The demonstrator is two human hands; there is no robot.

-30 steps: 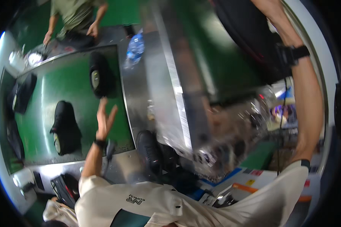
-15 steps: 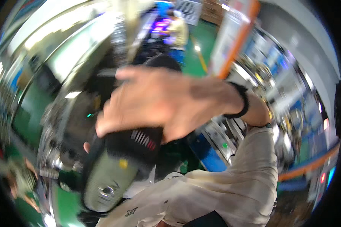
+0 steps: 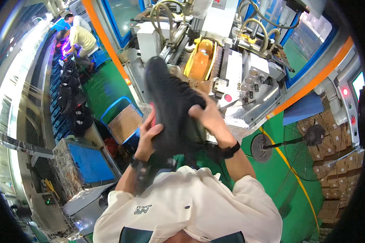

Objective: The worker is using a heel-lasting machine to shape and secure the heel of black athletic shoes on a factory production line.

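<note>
Both my hands hold a black shoe (image 3: 170, 101) in front of my chest, its narrower end pointing away from me. My left hand (image 3: 149, 131) is closed on its left side, where a bit of red shows by the fingers. On the opposite side my right hand (image 3: 210, 119) grips it, with the thumb bent over the black surface. The shoe is smeared by motion, and its underside is hidden. Just beyond it, a machine bears an orange-yellow shoe-shaped form (image 3: 200, 60) in a yellow frame.
Machine clamps and hoses (image 3: 166, 20) flank the form. A blue-framed cart (image 3: 125, 121) is at the left, beside a conveyor (image 3: 61, 109) carrying several black shoes. Two people (image 3: 79, 38) work farther off. At the right stand a floor fan (image 3: 312, 135) and stacked cartons (image 3: 336, 174).
My view has swung round to the machine. The shoe's grey-green sole, visible before, is now hidden. My right hand has shifted from across the shoe to its right side; my left hand now shows clearly.
</note>
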